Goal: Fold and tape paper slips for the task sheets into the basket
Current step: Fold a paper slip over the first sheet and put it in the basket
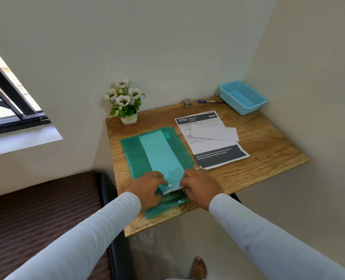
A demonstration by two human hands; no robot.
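Green folder (133, 152) on the worktop (258, 154): left hand (149, 185) and right hand (200, 184) pinch the near end of a paper slip (161, 152) between their fingers. It is probably light and limp, best held by both corners. The basket (243, 97) stands well beyond the right fingers.

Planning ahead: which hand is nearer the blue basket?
Right. The right hand holds the paper slip on the side toward the blue basket; the left hand holds its opposite side.

Plain off-white walls (167, 47), meeting in a corner at upper right. Dark-framed window (10, 98) at left, daylight on its pale sill (22, 142). Wooden table (268, 154) at centre. Lower left, dark ribbed upholstery (36, 219), possibly a sofa. Pale floor (167, 245) at bottom centre.
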